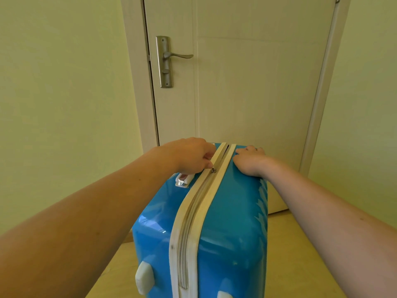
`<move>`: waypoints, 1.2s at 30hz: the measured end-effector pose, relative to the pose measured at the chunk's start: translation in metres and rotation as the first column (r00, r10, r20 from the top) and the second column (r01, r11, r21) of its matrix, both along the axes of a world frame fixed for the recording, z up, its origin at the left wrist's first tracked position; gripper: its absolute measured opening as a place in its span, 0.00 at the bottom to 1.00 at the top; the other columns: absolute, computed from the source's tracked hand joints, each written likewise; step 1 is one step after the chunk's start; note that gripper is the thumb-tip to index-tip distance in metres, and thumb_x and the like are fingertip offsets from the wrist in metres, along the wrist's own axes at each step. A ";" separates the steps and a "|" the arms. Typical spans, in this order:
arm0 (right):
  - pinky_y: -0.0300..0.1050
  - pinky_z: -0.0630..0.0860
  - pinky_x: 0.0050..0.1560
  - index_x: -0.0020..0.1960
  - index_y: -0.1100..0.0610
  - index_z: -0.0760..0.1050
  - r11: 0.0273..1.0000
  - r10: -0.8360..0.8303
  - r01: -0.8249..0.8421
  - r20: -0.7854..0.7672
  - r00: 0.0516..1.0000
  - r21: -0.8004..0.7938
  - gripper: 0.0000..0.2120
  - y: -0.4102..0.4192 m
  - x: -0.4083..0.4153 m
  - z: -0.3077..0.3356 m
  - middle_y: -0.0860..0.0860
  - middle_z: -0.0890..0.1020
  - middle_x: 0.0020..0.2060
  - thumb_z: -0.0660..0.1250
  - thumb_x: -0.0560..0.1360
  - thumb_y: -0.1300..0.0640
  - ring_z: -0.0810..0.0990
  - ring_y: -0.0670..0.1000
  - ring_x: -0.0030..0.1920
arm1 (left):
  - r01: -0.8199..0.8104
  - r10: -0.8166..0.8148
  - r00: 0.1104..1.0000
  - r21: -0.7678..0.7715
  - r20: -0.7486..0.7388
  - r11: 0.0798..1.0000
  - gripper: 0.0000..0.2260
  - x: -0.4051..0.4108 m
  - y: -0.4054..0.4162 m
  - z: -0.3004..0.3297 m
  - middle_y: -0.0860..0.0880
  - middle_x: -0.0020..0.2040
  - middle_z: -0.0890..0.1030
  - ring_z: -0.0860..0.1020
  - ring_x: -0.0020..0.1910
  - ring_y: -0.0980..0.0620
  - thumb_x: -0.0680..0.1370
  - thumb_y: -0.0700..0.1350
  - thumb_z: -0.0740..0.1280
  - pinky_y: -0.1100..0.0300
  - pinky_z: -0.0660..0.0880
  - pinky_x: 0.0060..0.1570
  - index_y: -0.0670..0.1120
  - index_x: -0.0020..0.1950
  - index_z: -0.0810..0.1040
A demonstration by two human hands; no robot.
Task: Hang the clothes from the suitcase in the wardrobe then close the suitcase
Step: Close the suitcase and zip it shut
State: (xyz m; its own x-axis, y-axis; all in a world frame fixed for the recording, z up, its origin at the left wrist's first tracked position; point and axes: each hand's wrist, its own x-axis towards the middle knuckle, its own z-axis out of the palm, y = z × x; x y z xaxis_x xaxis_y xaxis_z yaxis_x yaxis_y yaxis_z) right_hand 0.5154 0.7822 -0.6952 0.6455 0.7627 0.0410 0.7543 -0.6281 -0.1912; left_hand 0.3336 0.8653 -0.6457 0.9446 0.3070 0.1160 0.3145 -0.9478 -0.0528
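A blue hard-shell suitcase (234, 214) stands upright on the floor in front of me, its two halves together. A cream zipper band (206, 198) runs over its top edge; the near part is zipped and the far part gapes slightly. My left hand (189, 155) pinches the small metal zipper pull (213, 170) on the band. My right hand (251, 160) presses down on the right half's top, fingers curled over the far edge. No clothes and no wardrobe are in view.
A closed cream door (253, 82) with a metal lever handle (178, 55) stands right behind the suitcase. Pale green walls (64, 104) flank it on both sides. A tan floor (300, 265) shows around the case. A white carry handle (183, 179) sits on the left half.
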 end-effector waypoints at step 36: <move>0.55 0.66 0.62 0.70 0.58 0.62 0.907 -0.349 0.357 -0.074 0.934 0.224 0.23 -0.023 0.002 0.002 0.58 0.66 0.68 0.53 0.77 0.54 0.63 0.60 0.68 | -0.518 0.520 0.854 -0.095 0.005 0.850 0.09 0.021 -0.006 -0.015 0.50 0.42 0.74 0.74 0.43 0.49 0.77 0.47 0.54 0.55 0.67 0.43 0.48 0.45 0.72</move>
